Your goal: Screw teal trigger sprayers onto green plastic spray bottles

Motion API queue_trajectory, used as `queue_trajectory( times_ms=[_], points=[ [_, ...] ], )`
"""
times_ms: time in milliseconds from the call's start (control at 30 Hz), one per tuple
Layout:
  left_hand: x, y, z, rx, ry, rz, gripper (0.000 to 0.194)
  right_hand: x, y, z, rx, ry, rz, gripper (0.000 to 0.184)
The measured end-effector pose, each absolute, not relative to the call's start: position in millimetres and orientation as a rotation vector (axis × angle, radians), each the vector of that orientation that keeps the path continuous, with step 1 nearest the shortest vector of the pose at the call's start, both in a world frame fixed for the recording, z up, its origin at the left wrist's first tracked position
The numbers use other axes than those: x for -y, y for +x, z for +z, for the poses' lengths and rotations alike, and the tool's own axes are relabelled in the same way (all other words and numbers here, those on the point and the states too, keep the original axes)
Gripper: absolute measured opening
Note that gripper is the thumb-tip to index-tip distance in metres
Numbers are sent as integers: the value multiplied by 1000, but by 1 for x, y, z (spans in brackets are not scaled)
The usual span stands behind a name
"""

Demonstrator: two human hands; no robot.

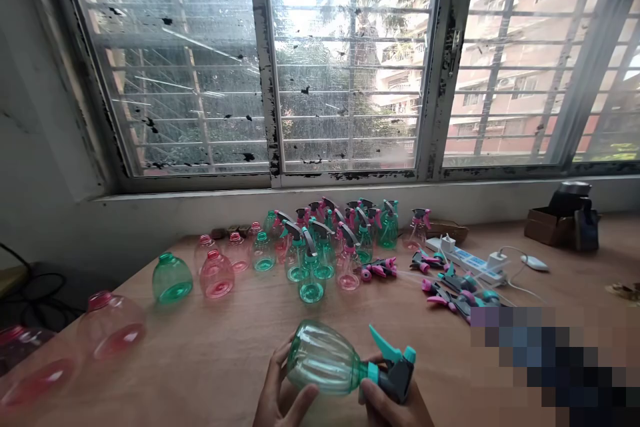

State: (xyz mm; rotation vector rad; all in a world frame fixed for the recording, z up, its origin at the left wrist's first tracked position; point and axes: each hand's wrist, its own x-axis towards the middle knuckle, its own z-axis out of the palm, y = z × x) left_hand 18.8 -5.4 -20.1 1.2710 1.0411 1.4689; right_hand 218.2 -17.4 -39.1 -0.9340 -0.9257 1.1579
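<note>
A clear green spray bottle (325, 360) lies sideways between my hands, just above the near part of the table. My left hand (280, 387) is wrapped round its base, thumb at the front. At the neck, my right hand (393, 403) grips the black spray head (397, 377), which has a teal collar, trigger and nozzle. The head sits on the bottle's mouth; whether it is screwed tight I cannot tell. Beyond my hands stand several bottles with heads on, among them a green one (311, 283) and a pink one (349, 270).
Headless bottles stand at left, including a green one (172, 279) and a pink one (113, 327). Loose spray heads (450, 297) lie at right, near a power strip (470, 260) with cables. A brown box (550, 227) is at the back right, below the window.
</note>
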Motion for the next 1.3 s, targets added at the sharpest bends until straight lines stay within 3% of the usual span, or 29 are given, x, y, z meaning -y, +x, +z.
queue_trajectory(
  times_ms=[300,500,900,1100,1300],
  points=[
    [1,18,-17,-1067,1393,1547,53,19,214,-25,822,-944,1124,59],
    [2,18,-19,-1078,1392,1525,69,20,213,-30,841,-965,1112,59],
    [2,19,-14,-1059,1286,1505,72,17,214,-37,877,-951,1102,56],
    [1,19,-19,-1070,1319,1528,63,17,215,-36,889,-944,1101,56],
    [7,21,-12,-1070,1256,1483,71,17,214,-37,882,-982,1072,58]
  ],
)
